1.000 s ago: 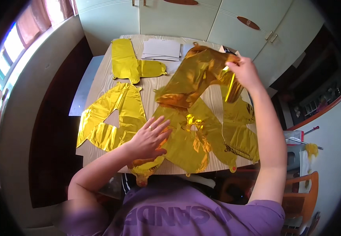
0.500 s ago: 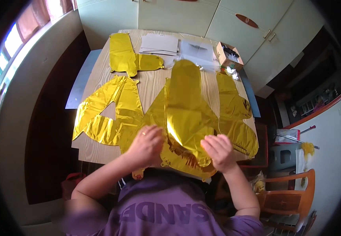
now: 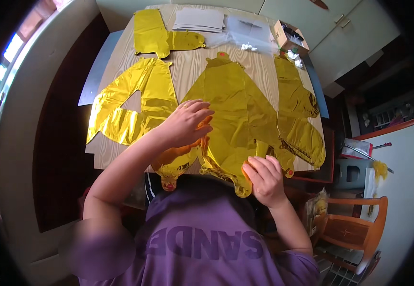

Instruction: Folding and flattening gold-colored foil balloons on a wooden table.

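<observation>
A flat gold foil balloon [image 3: 226, 105], uninflated and creased, lies spread in the middle of the table with a tabbed end at its far side. At its near right corner, my right hand [image 3: 264, 180] has its fingers closed on the foil balloon's edge, by a rounded tab that hangs over the table's front edge. My left hand [image 3: 188, 123] is over the balloon's left side, palm down and fingers stretched out a little apart. Its reflection shows in the foil below. Whether the left fingertips touch the foil, I cannot tell.
Other flat gold foil balloons lie around: one with a triangular hole [image 3: 157, 95] at left, an angular one [image 3: 150, 31] far left, another [image 3: 297, 114] at right. At the back are white sheets [image 3: 199, 20], clear plastic [image 3: 250, 31] and a small box [image 3: 290, 37]. A wooden chair [image 3: 350, 233] stands at right.
The long raised part of the middle foil balloon has come down, and the balloon now lies flatter. My left hand has opened and moved forward and right. My right hand stays at the near right edge.
</observation>
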Available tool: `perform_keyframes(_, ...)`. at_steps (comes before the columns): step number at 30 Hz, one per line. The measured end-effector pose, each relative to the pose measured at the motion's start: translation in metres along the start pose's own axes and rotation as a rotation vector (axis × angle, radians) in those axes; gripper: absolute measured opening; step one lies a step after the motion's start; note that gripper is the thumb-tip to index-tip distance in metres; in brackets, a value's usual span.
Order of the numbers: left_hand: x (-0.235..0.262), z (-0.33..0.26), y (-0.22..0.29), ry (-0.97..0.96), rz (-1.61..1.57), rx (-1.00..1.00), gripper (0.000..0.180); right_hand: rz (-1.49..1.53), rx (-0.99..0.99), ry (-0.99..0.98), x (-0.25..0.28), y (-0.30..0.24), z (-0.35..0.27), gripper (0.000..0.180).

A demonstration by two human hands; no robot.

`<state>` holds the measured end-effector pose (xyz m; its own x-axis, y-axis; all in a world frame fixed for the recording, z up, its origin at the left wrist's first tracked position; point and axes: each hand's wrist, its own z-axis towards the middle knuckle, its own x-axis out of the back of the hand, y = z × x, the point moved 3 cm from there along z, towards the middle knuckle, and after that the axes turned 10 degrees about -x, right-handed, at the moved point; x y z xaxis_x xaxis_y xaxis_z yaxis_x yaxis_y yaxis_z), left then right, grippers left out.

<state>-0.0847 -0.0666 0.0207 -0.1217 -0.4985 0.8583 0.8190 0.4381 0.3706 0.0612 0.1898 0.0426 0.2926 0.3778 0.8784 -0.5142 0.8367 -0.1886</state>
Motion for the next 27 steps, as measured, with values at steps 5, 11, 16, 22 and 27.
perform_keyframes(5, -0.016, -0.007, 0.000, 0.014, 0.054, -0.050, 0.043, 0.009, 0.003, -0.100, 0.012, -0.013, -0.018, 0.033)
perform_keyframes(11, -0.007, -0.008, 0.006, 0.032, 0.020, -0.047, 0.044, 0.242, -0.267, 0.071, 0.014, -0.006, -0.092, 0.020)
perform_keyframes(16, -0.005, 0.003, 0.014, -0.007, 0.041, -0.082, 0.049, 1.192, -1.358, -0.015, -0.027, 0.009, -0.127, 0.031)
perform_keyframes(22, -0.020, 0.017, 0.016, -0.074, -0.018, -0.177, 0.062, 1.052, -1.274, 0.271, -0.017, -0.002, -0.063, 0.028)
perform_keyframes(27, -0.024, 0.024, 0.012, -0.050, -0.032, -0.193, 0.065, 0.611, -1.205, 0.101, 0.000, 0.029, -0.041, 0.033)
